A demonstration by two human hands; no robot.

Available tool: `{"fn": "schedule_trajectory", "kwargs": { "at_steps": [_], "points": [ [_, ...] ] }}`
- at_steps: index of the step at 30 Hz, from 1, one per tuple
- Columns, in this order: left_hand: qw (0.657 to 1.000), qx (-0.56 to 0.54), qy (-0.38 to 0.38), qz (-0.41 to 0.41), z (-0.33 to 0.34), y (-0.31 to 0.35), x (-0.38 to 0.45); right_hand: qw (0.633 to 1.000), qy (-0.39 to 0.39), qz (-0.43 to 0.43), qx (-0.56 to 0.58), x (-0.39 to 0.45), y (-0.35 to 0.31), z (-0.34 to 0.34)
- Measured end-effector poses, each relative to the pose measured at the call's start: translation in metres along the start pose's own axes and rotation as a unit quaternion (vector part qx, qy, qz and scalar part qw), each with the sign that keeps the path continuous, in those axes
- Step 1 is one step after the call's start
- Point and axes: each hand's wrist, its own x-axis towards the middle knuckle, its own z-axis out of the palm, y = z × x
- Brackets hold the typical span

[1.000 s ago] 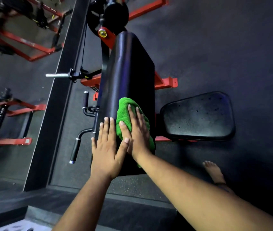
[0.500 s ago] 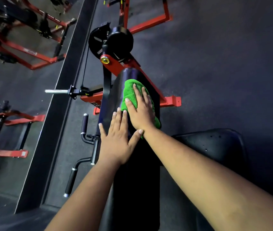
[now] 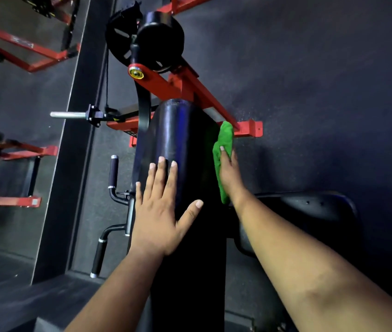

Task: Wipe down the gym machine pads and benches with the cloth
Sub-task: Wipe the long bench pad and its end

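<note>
A long black pad [image 3: 180, 144] runs down the middle of a red-framed gym machine [image 3: 185, 85]. The left hand [image 3: 159, 212] lies flat on the pad, fingers spread. The right hand [image 3: 229, 173] presses a green cloth [image 3: 223, 140] flat against the pad's right edge.
</note>
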Motion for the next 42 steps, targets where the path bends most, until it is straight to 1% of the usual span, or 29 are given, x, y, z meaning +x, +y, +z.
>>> {"fn": "schedule_trajectory", "kwargs": {
  "at_steps": [1,3,4,6,7,8,9,10,12,13,14,15,17,19,20,22,23,24,26,27,29,31,33,35,36,39,40,41,42],
  "points": [
    [1.000,0.000,0.001,0.000,-0.001,0.000,0.000,1.000,0.001,-0.004,-0.011,-0.019,-0.014,0.001],
    [1.000,-0.001,0.003,0.000,-0.002,0.001,0.001,0.998,-0.008,-0.055,-0.029,-0.075,-0.055,0.006],
    [1.000,-0.004,0.003,0.002,-0.002,0.001,0.001,0.994,-0.023,-0.099,-0.036,-0.105,-0.070,0.009],
    [1.000,-0.014,0.003,0.005,-0.002,0.000,0.000,0.974,-0.070,-0.213,-0.038,-0.144,-0.079,0.010],
    [1.000,-0.017,0.005,0.005,-0.002,0.000,0.001,0.960,-0.083,-0.262,-0.054,-0.145,-0.072,0.009],
    [1.000,-0.017,0.007,0.004,-0.003,0.000,0.002,0.950,-0.082,-0.293,-0.071,-0.134,-0.068,0.008],
    [1.000,-0.015,0.007,0.004,-0.003,0.000,0.004,0.950,-0.068,-0.292,-0.082,-0.114,-0.062,0.008],
    [1.000,-0.010,0.008,0.005,-0.003,0.000,0.005,0.964,-0.046,-0.248,-0.079,-0.092,-0.056,0.008],
    [1.000,0.002,0.011,0.006,-0.007,0.002,0.005,0.994,0.016,-0.106,-0.029,-0.063,-0.051,0.002],
    [1.000,0.001,0.006,0.003,-0.006,0.002,0.006,0.998,0.031,-0.049,-0.011,-0.052,-0.043,0.001],
    [1.000,0.001,0.003,0.002,-0.004,0.002,0.005,0.999,0.025,-0.022,0.005,-0.051,-0.032,0.000],
    [1.000,0.001,0.002,-0.001,-0.003,0.002,0.004,1.000,0.014,-0.017,0.014,-0.055,-0.020,0.000],
    [1.000,0.003,0.003,-0.007,-0.001,0.002,0.002,0.998,-0.014,-0.056,0.024,-0.086,-0.020,0.001],
    [1.000,0.004,0.004,-0.004,-0.001,0.000,0.001,0.995,-0.034,-0.095,0.010,-0.122,-0.038,0.008],
    [1.000,0.003,0.006,-0.006,-0.001,0.000,0.001,0.991,-0.033,-0.128,0.002,-0.129,-0.058,0.012],
    [1.000,0.004,0.002,-0.008,0.000,0.000,0.002,0.977,0.002,-0.207,-0.048,-0.106,-0.106,0.024],
    [1.000,0.004,0.003,-0.007,0.000,0.000,0.001,0.970,0.012,-0.228,-0.080,-0.086,-0.125,0.030],
    [1.000,0.003,0.005,-0.006,-0.001,0.001,0.000,0.966,0.020,-0.237,-0.099,-0.068,-0.143,0.031],
    [1.000,0.000,0.003,-0.008,-0.001,0.002,0.002,0.961,0.030,-0.252,-0.105,-0.048,-0.153,0.032],
    [1.000,-0.002,0.004,-0.010,-0.001,0.002,0.002,0.959,0.033,-0.259,-0.107,-0.050,-0.142,0.033],
    [1.000,-0.005,0.013,-0.010,-0.001,0.002,0.001,0.956,0.030,-0.275,-0.100,-0.084,-0.100,0.031],
    [1.000,-0.019,0.017,-0.008,-0.001,0.001,0.001,0.955,-0.003,-0.285,-0.087,-0.129,-0.041,0.019],
    [0.999,-0.033,0.021,-0.004,-0.002,0.000,-0.001,0.948,-0.040,-0.298,-0.103,-0.164,0.002,0.005],
    [0.999,-0.031,0.031,0.002,-0.003,-0.001,-0.003,0.952,-0.057,-0.278,-0.111,-0.161,0.001,0.002],
    [0.999,-0.023,0.034,0.004,-0.002,-0.001,-0.005,0.956,-0.056,-0.269,-0.102,-0.150,-0.016,0.007],
    [0.999,0.017,0.024,-0.011,0.004,0.000,-0.022,0.964,0.002,-0.253,-0.086,-0.103,-0.081,0.025],
    [0.999,0.037,0.021,-0.014,0.007,0.002,-0.030,0.966,0.022,-0.245,-0.086,-0.098,-0.092,0.029],
    [0.999,0.050,0.017,-0.011,0.010,0.003,-0.042,0.965,0.025,-0.244,-0.091,-0.103,-0.090,0.031],
    [0.998,0.052,0.018,-0.001,0.011,0.003,-0.050,0.961,0.011,-0.260,-0.097,-0.117,-0.079,0.030]
  ]
}}
